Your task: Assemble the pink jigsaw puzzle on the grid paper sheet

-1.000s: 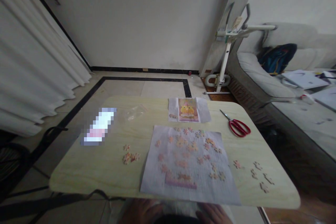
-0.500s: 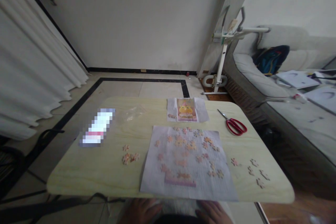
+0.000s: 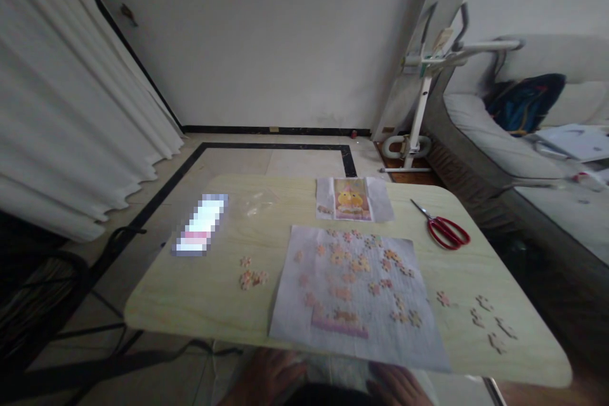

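My left hand (image 3: 280, 370) and right hand (image 3: 398, 384) lay loosely spread at bottom centre, gripping nothing visible, and a bump to the table (image 3: 204, 304) could have scattered the loose puzzle pieces (image 3: 360, 264) on the lower-centre sheet (image 3: 404, 350).

Count on the desk (image 3: 204, 307): one large white sheet (image 3: 295, 317), one smaller printed sheet (image 3: 353, 200), one pair of red-handled scissors (image 3: 447, 233), one clear plastic wrapper (image 3: 259, 203), one pixelated bright oblong (image 3: 202, 225). Loose right-side puzzle pieces (image 3: 443, 298): five. Left-side puzzle pieces (image 3: 246, 280) sit too close to count exactly; those on the large white sheet are too blurred. Hands: two, one left hand (image 3: 276, 373), one right hand (image 3: 398, 384).
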The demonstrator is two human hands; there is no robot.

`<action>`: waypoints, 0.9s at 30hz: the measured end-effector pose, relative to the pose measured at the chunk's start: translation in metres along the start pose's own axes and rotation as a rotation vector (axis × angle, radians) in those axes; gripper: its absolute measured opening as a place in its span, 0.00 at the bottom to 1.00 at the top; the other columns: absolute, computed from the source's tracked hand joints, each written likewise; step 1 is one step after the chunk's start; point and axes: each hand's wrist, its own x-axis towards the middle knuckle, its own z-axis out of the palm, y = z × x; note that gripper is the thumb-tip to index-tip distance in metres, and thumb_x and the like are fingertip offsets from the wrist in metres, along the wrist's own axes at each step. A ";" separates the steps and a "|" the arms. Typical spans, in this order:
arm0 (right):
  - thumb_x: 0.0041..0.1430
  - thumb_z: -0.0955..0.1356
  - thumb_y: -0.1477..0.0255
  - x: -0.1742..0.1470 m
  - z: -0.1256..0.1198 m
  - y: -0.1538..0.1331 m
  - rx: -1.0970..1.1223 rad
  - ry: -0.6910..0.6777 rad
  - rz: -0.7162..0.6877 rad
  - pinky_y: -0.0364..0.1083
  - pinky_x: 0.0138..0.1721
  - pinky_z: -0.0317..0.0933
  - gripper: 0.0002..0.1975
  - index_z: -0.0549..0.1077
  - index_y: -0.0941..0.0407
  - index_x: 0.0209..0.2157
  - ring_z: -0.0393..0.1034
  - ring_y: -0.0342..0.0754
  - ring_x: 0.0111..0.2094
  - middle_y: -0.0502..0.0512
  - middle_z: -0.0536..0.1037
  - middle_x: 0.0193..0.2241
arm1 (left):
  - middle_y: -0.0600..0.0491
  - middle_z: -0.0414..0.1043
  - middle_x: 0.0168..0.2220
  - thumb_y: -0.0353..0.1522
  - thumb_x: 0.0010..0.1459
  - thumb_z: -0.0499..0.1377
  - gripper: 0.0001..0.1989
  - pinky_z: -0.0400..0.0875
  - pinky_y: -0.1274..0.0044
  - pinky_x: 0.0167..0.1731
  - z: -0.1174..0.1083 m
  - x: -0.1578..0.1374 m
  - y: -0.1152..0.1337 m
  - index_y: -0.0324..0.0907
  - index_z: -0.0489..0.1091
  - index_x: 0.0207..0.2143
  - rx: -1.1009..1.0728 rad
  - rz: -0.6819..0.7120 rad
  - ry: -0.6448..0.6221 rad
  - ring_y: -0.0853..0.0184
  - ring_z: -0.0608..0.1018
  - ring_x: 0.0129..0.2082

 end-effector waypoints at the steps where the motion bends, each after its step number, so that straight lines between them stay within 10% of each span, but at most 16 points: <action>1: 0.69 0.60 0.60 0.000 -0.002 -0.001 0.043 -0.014 0.018 0.46 0.46 0.67 0.21 0.70 0.53 0.57 0.75 0.51 0.47 0.57 0.80 0.48 | 0.52 0.75 0.48 0.34 0.61 0.55 0.22 0.71 0.72 0.39 -0.002 0.000 0.000 0.54 0.65 0.58 -0.002 0.006 0.006 0.61 0.76 0.41; 17: 0.65 0.61 0.58 0.015 -0.038 -0.020 0.494 -0.210 0.306 0.61 0.62 0.54 0.29 0.60 0.52 0.64 0.59 0.60 0.63 0.61 0.64 0.64 | 0.52 0.68 0.60 0.43 0.62 0.50 0.29 0.70 0.72 0.48 -0.037 0.003 0.004 0.49 0.58 0.64 0.056 0.119 0.106 0.59 0.72 0.55; 27: 0.62 0.64 0.79 0.095 -0.148 -0.037 0.765 -0.244 0.615 0.42 0.39 0.71 0.16 0.78 0.47 0.44 0.78 0.46 0.37 0.47 0.83 0.38 | 0.50 0.69 0.59 0.40 0.61 0.51 0.29 0.71 0.69 0.50 -0.029 0.002 0.005 0.48 0.58 0.64 0.026 0.107 0.153 0.58 0.73 0.54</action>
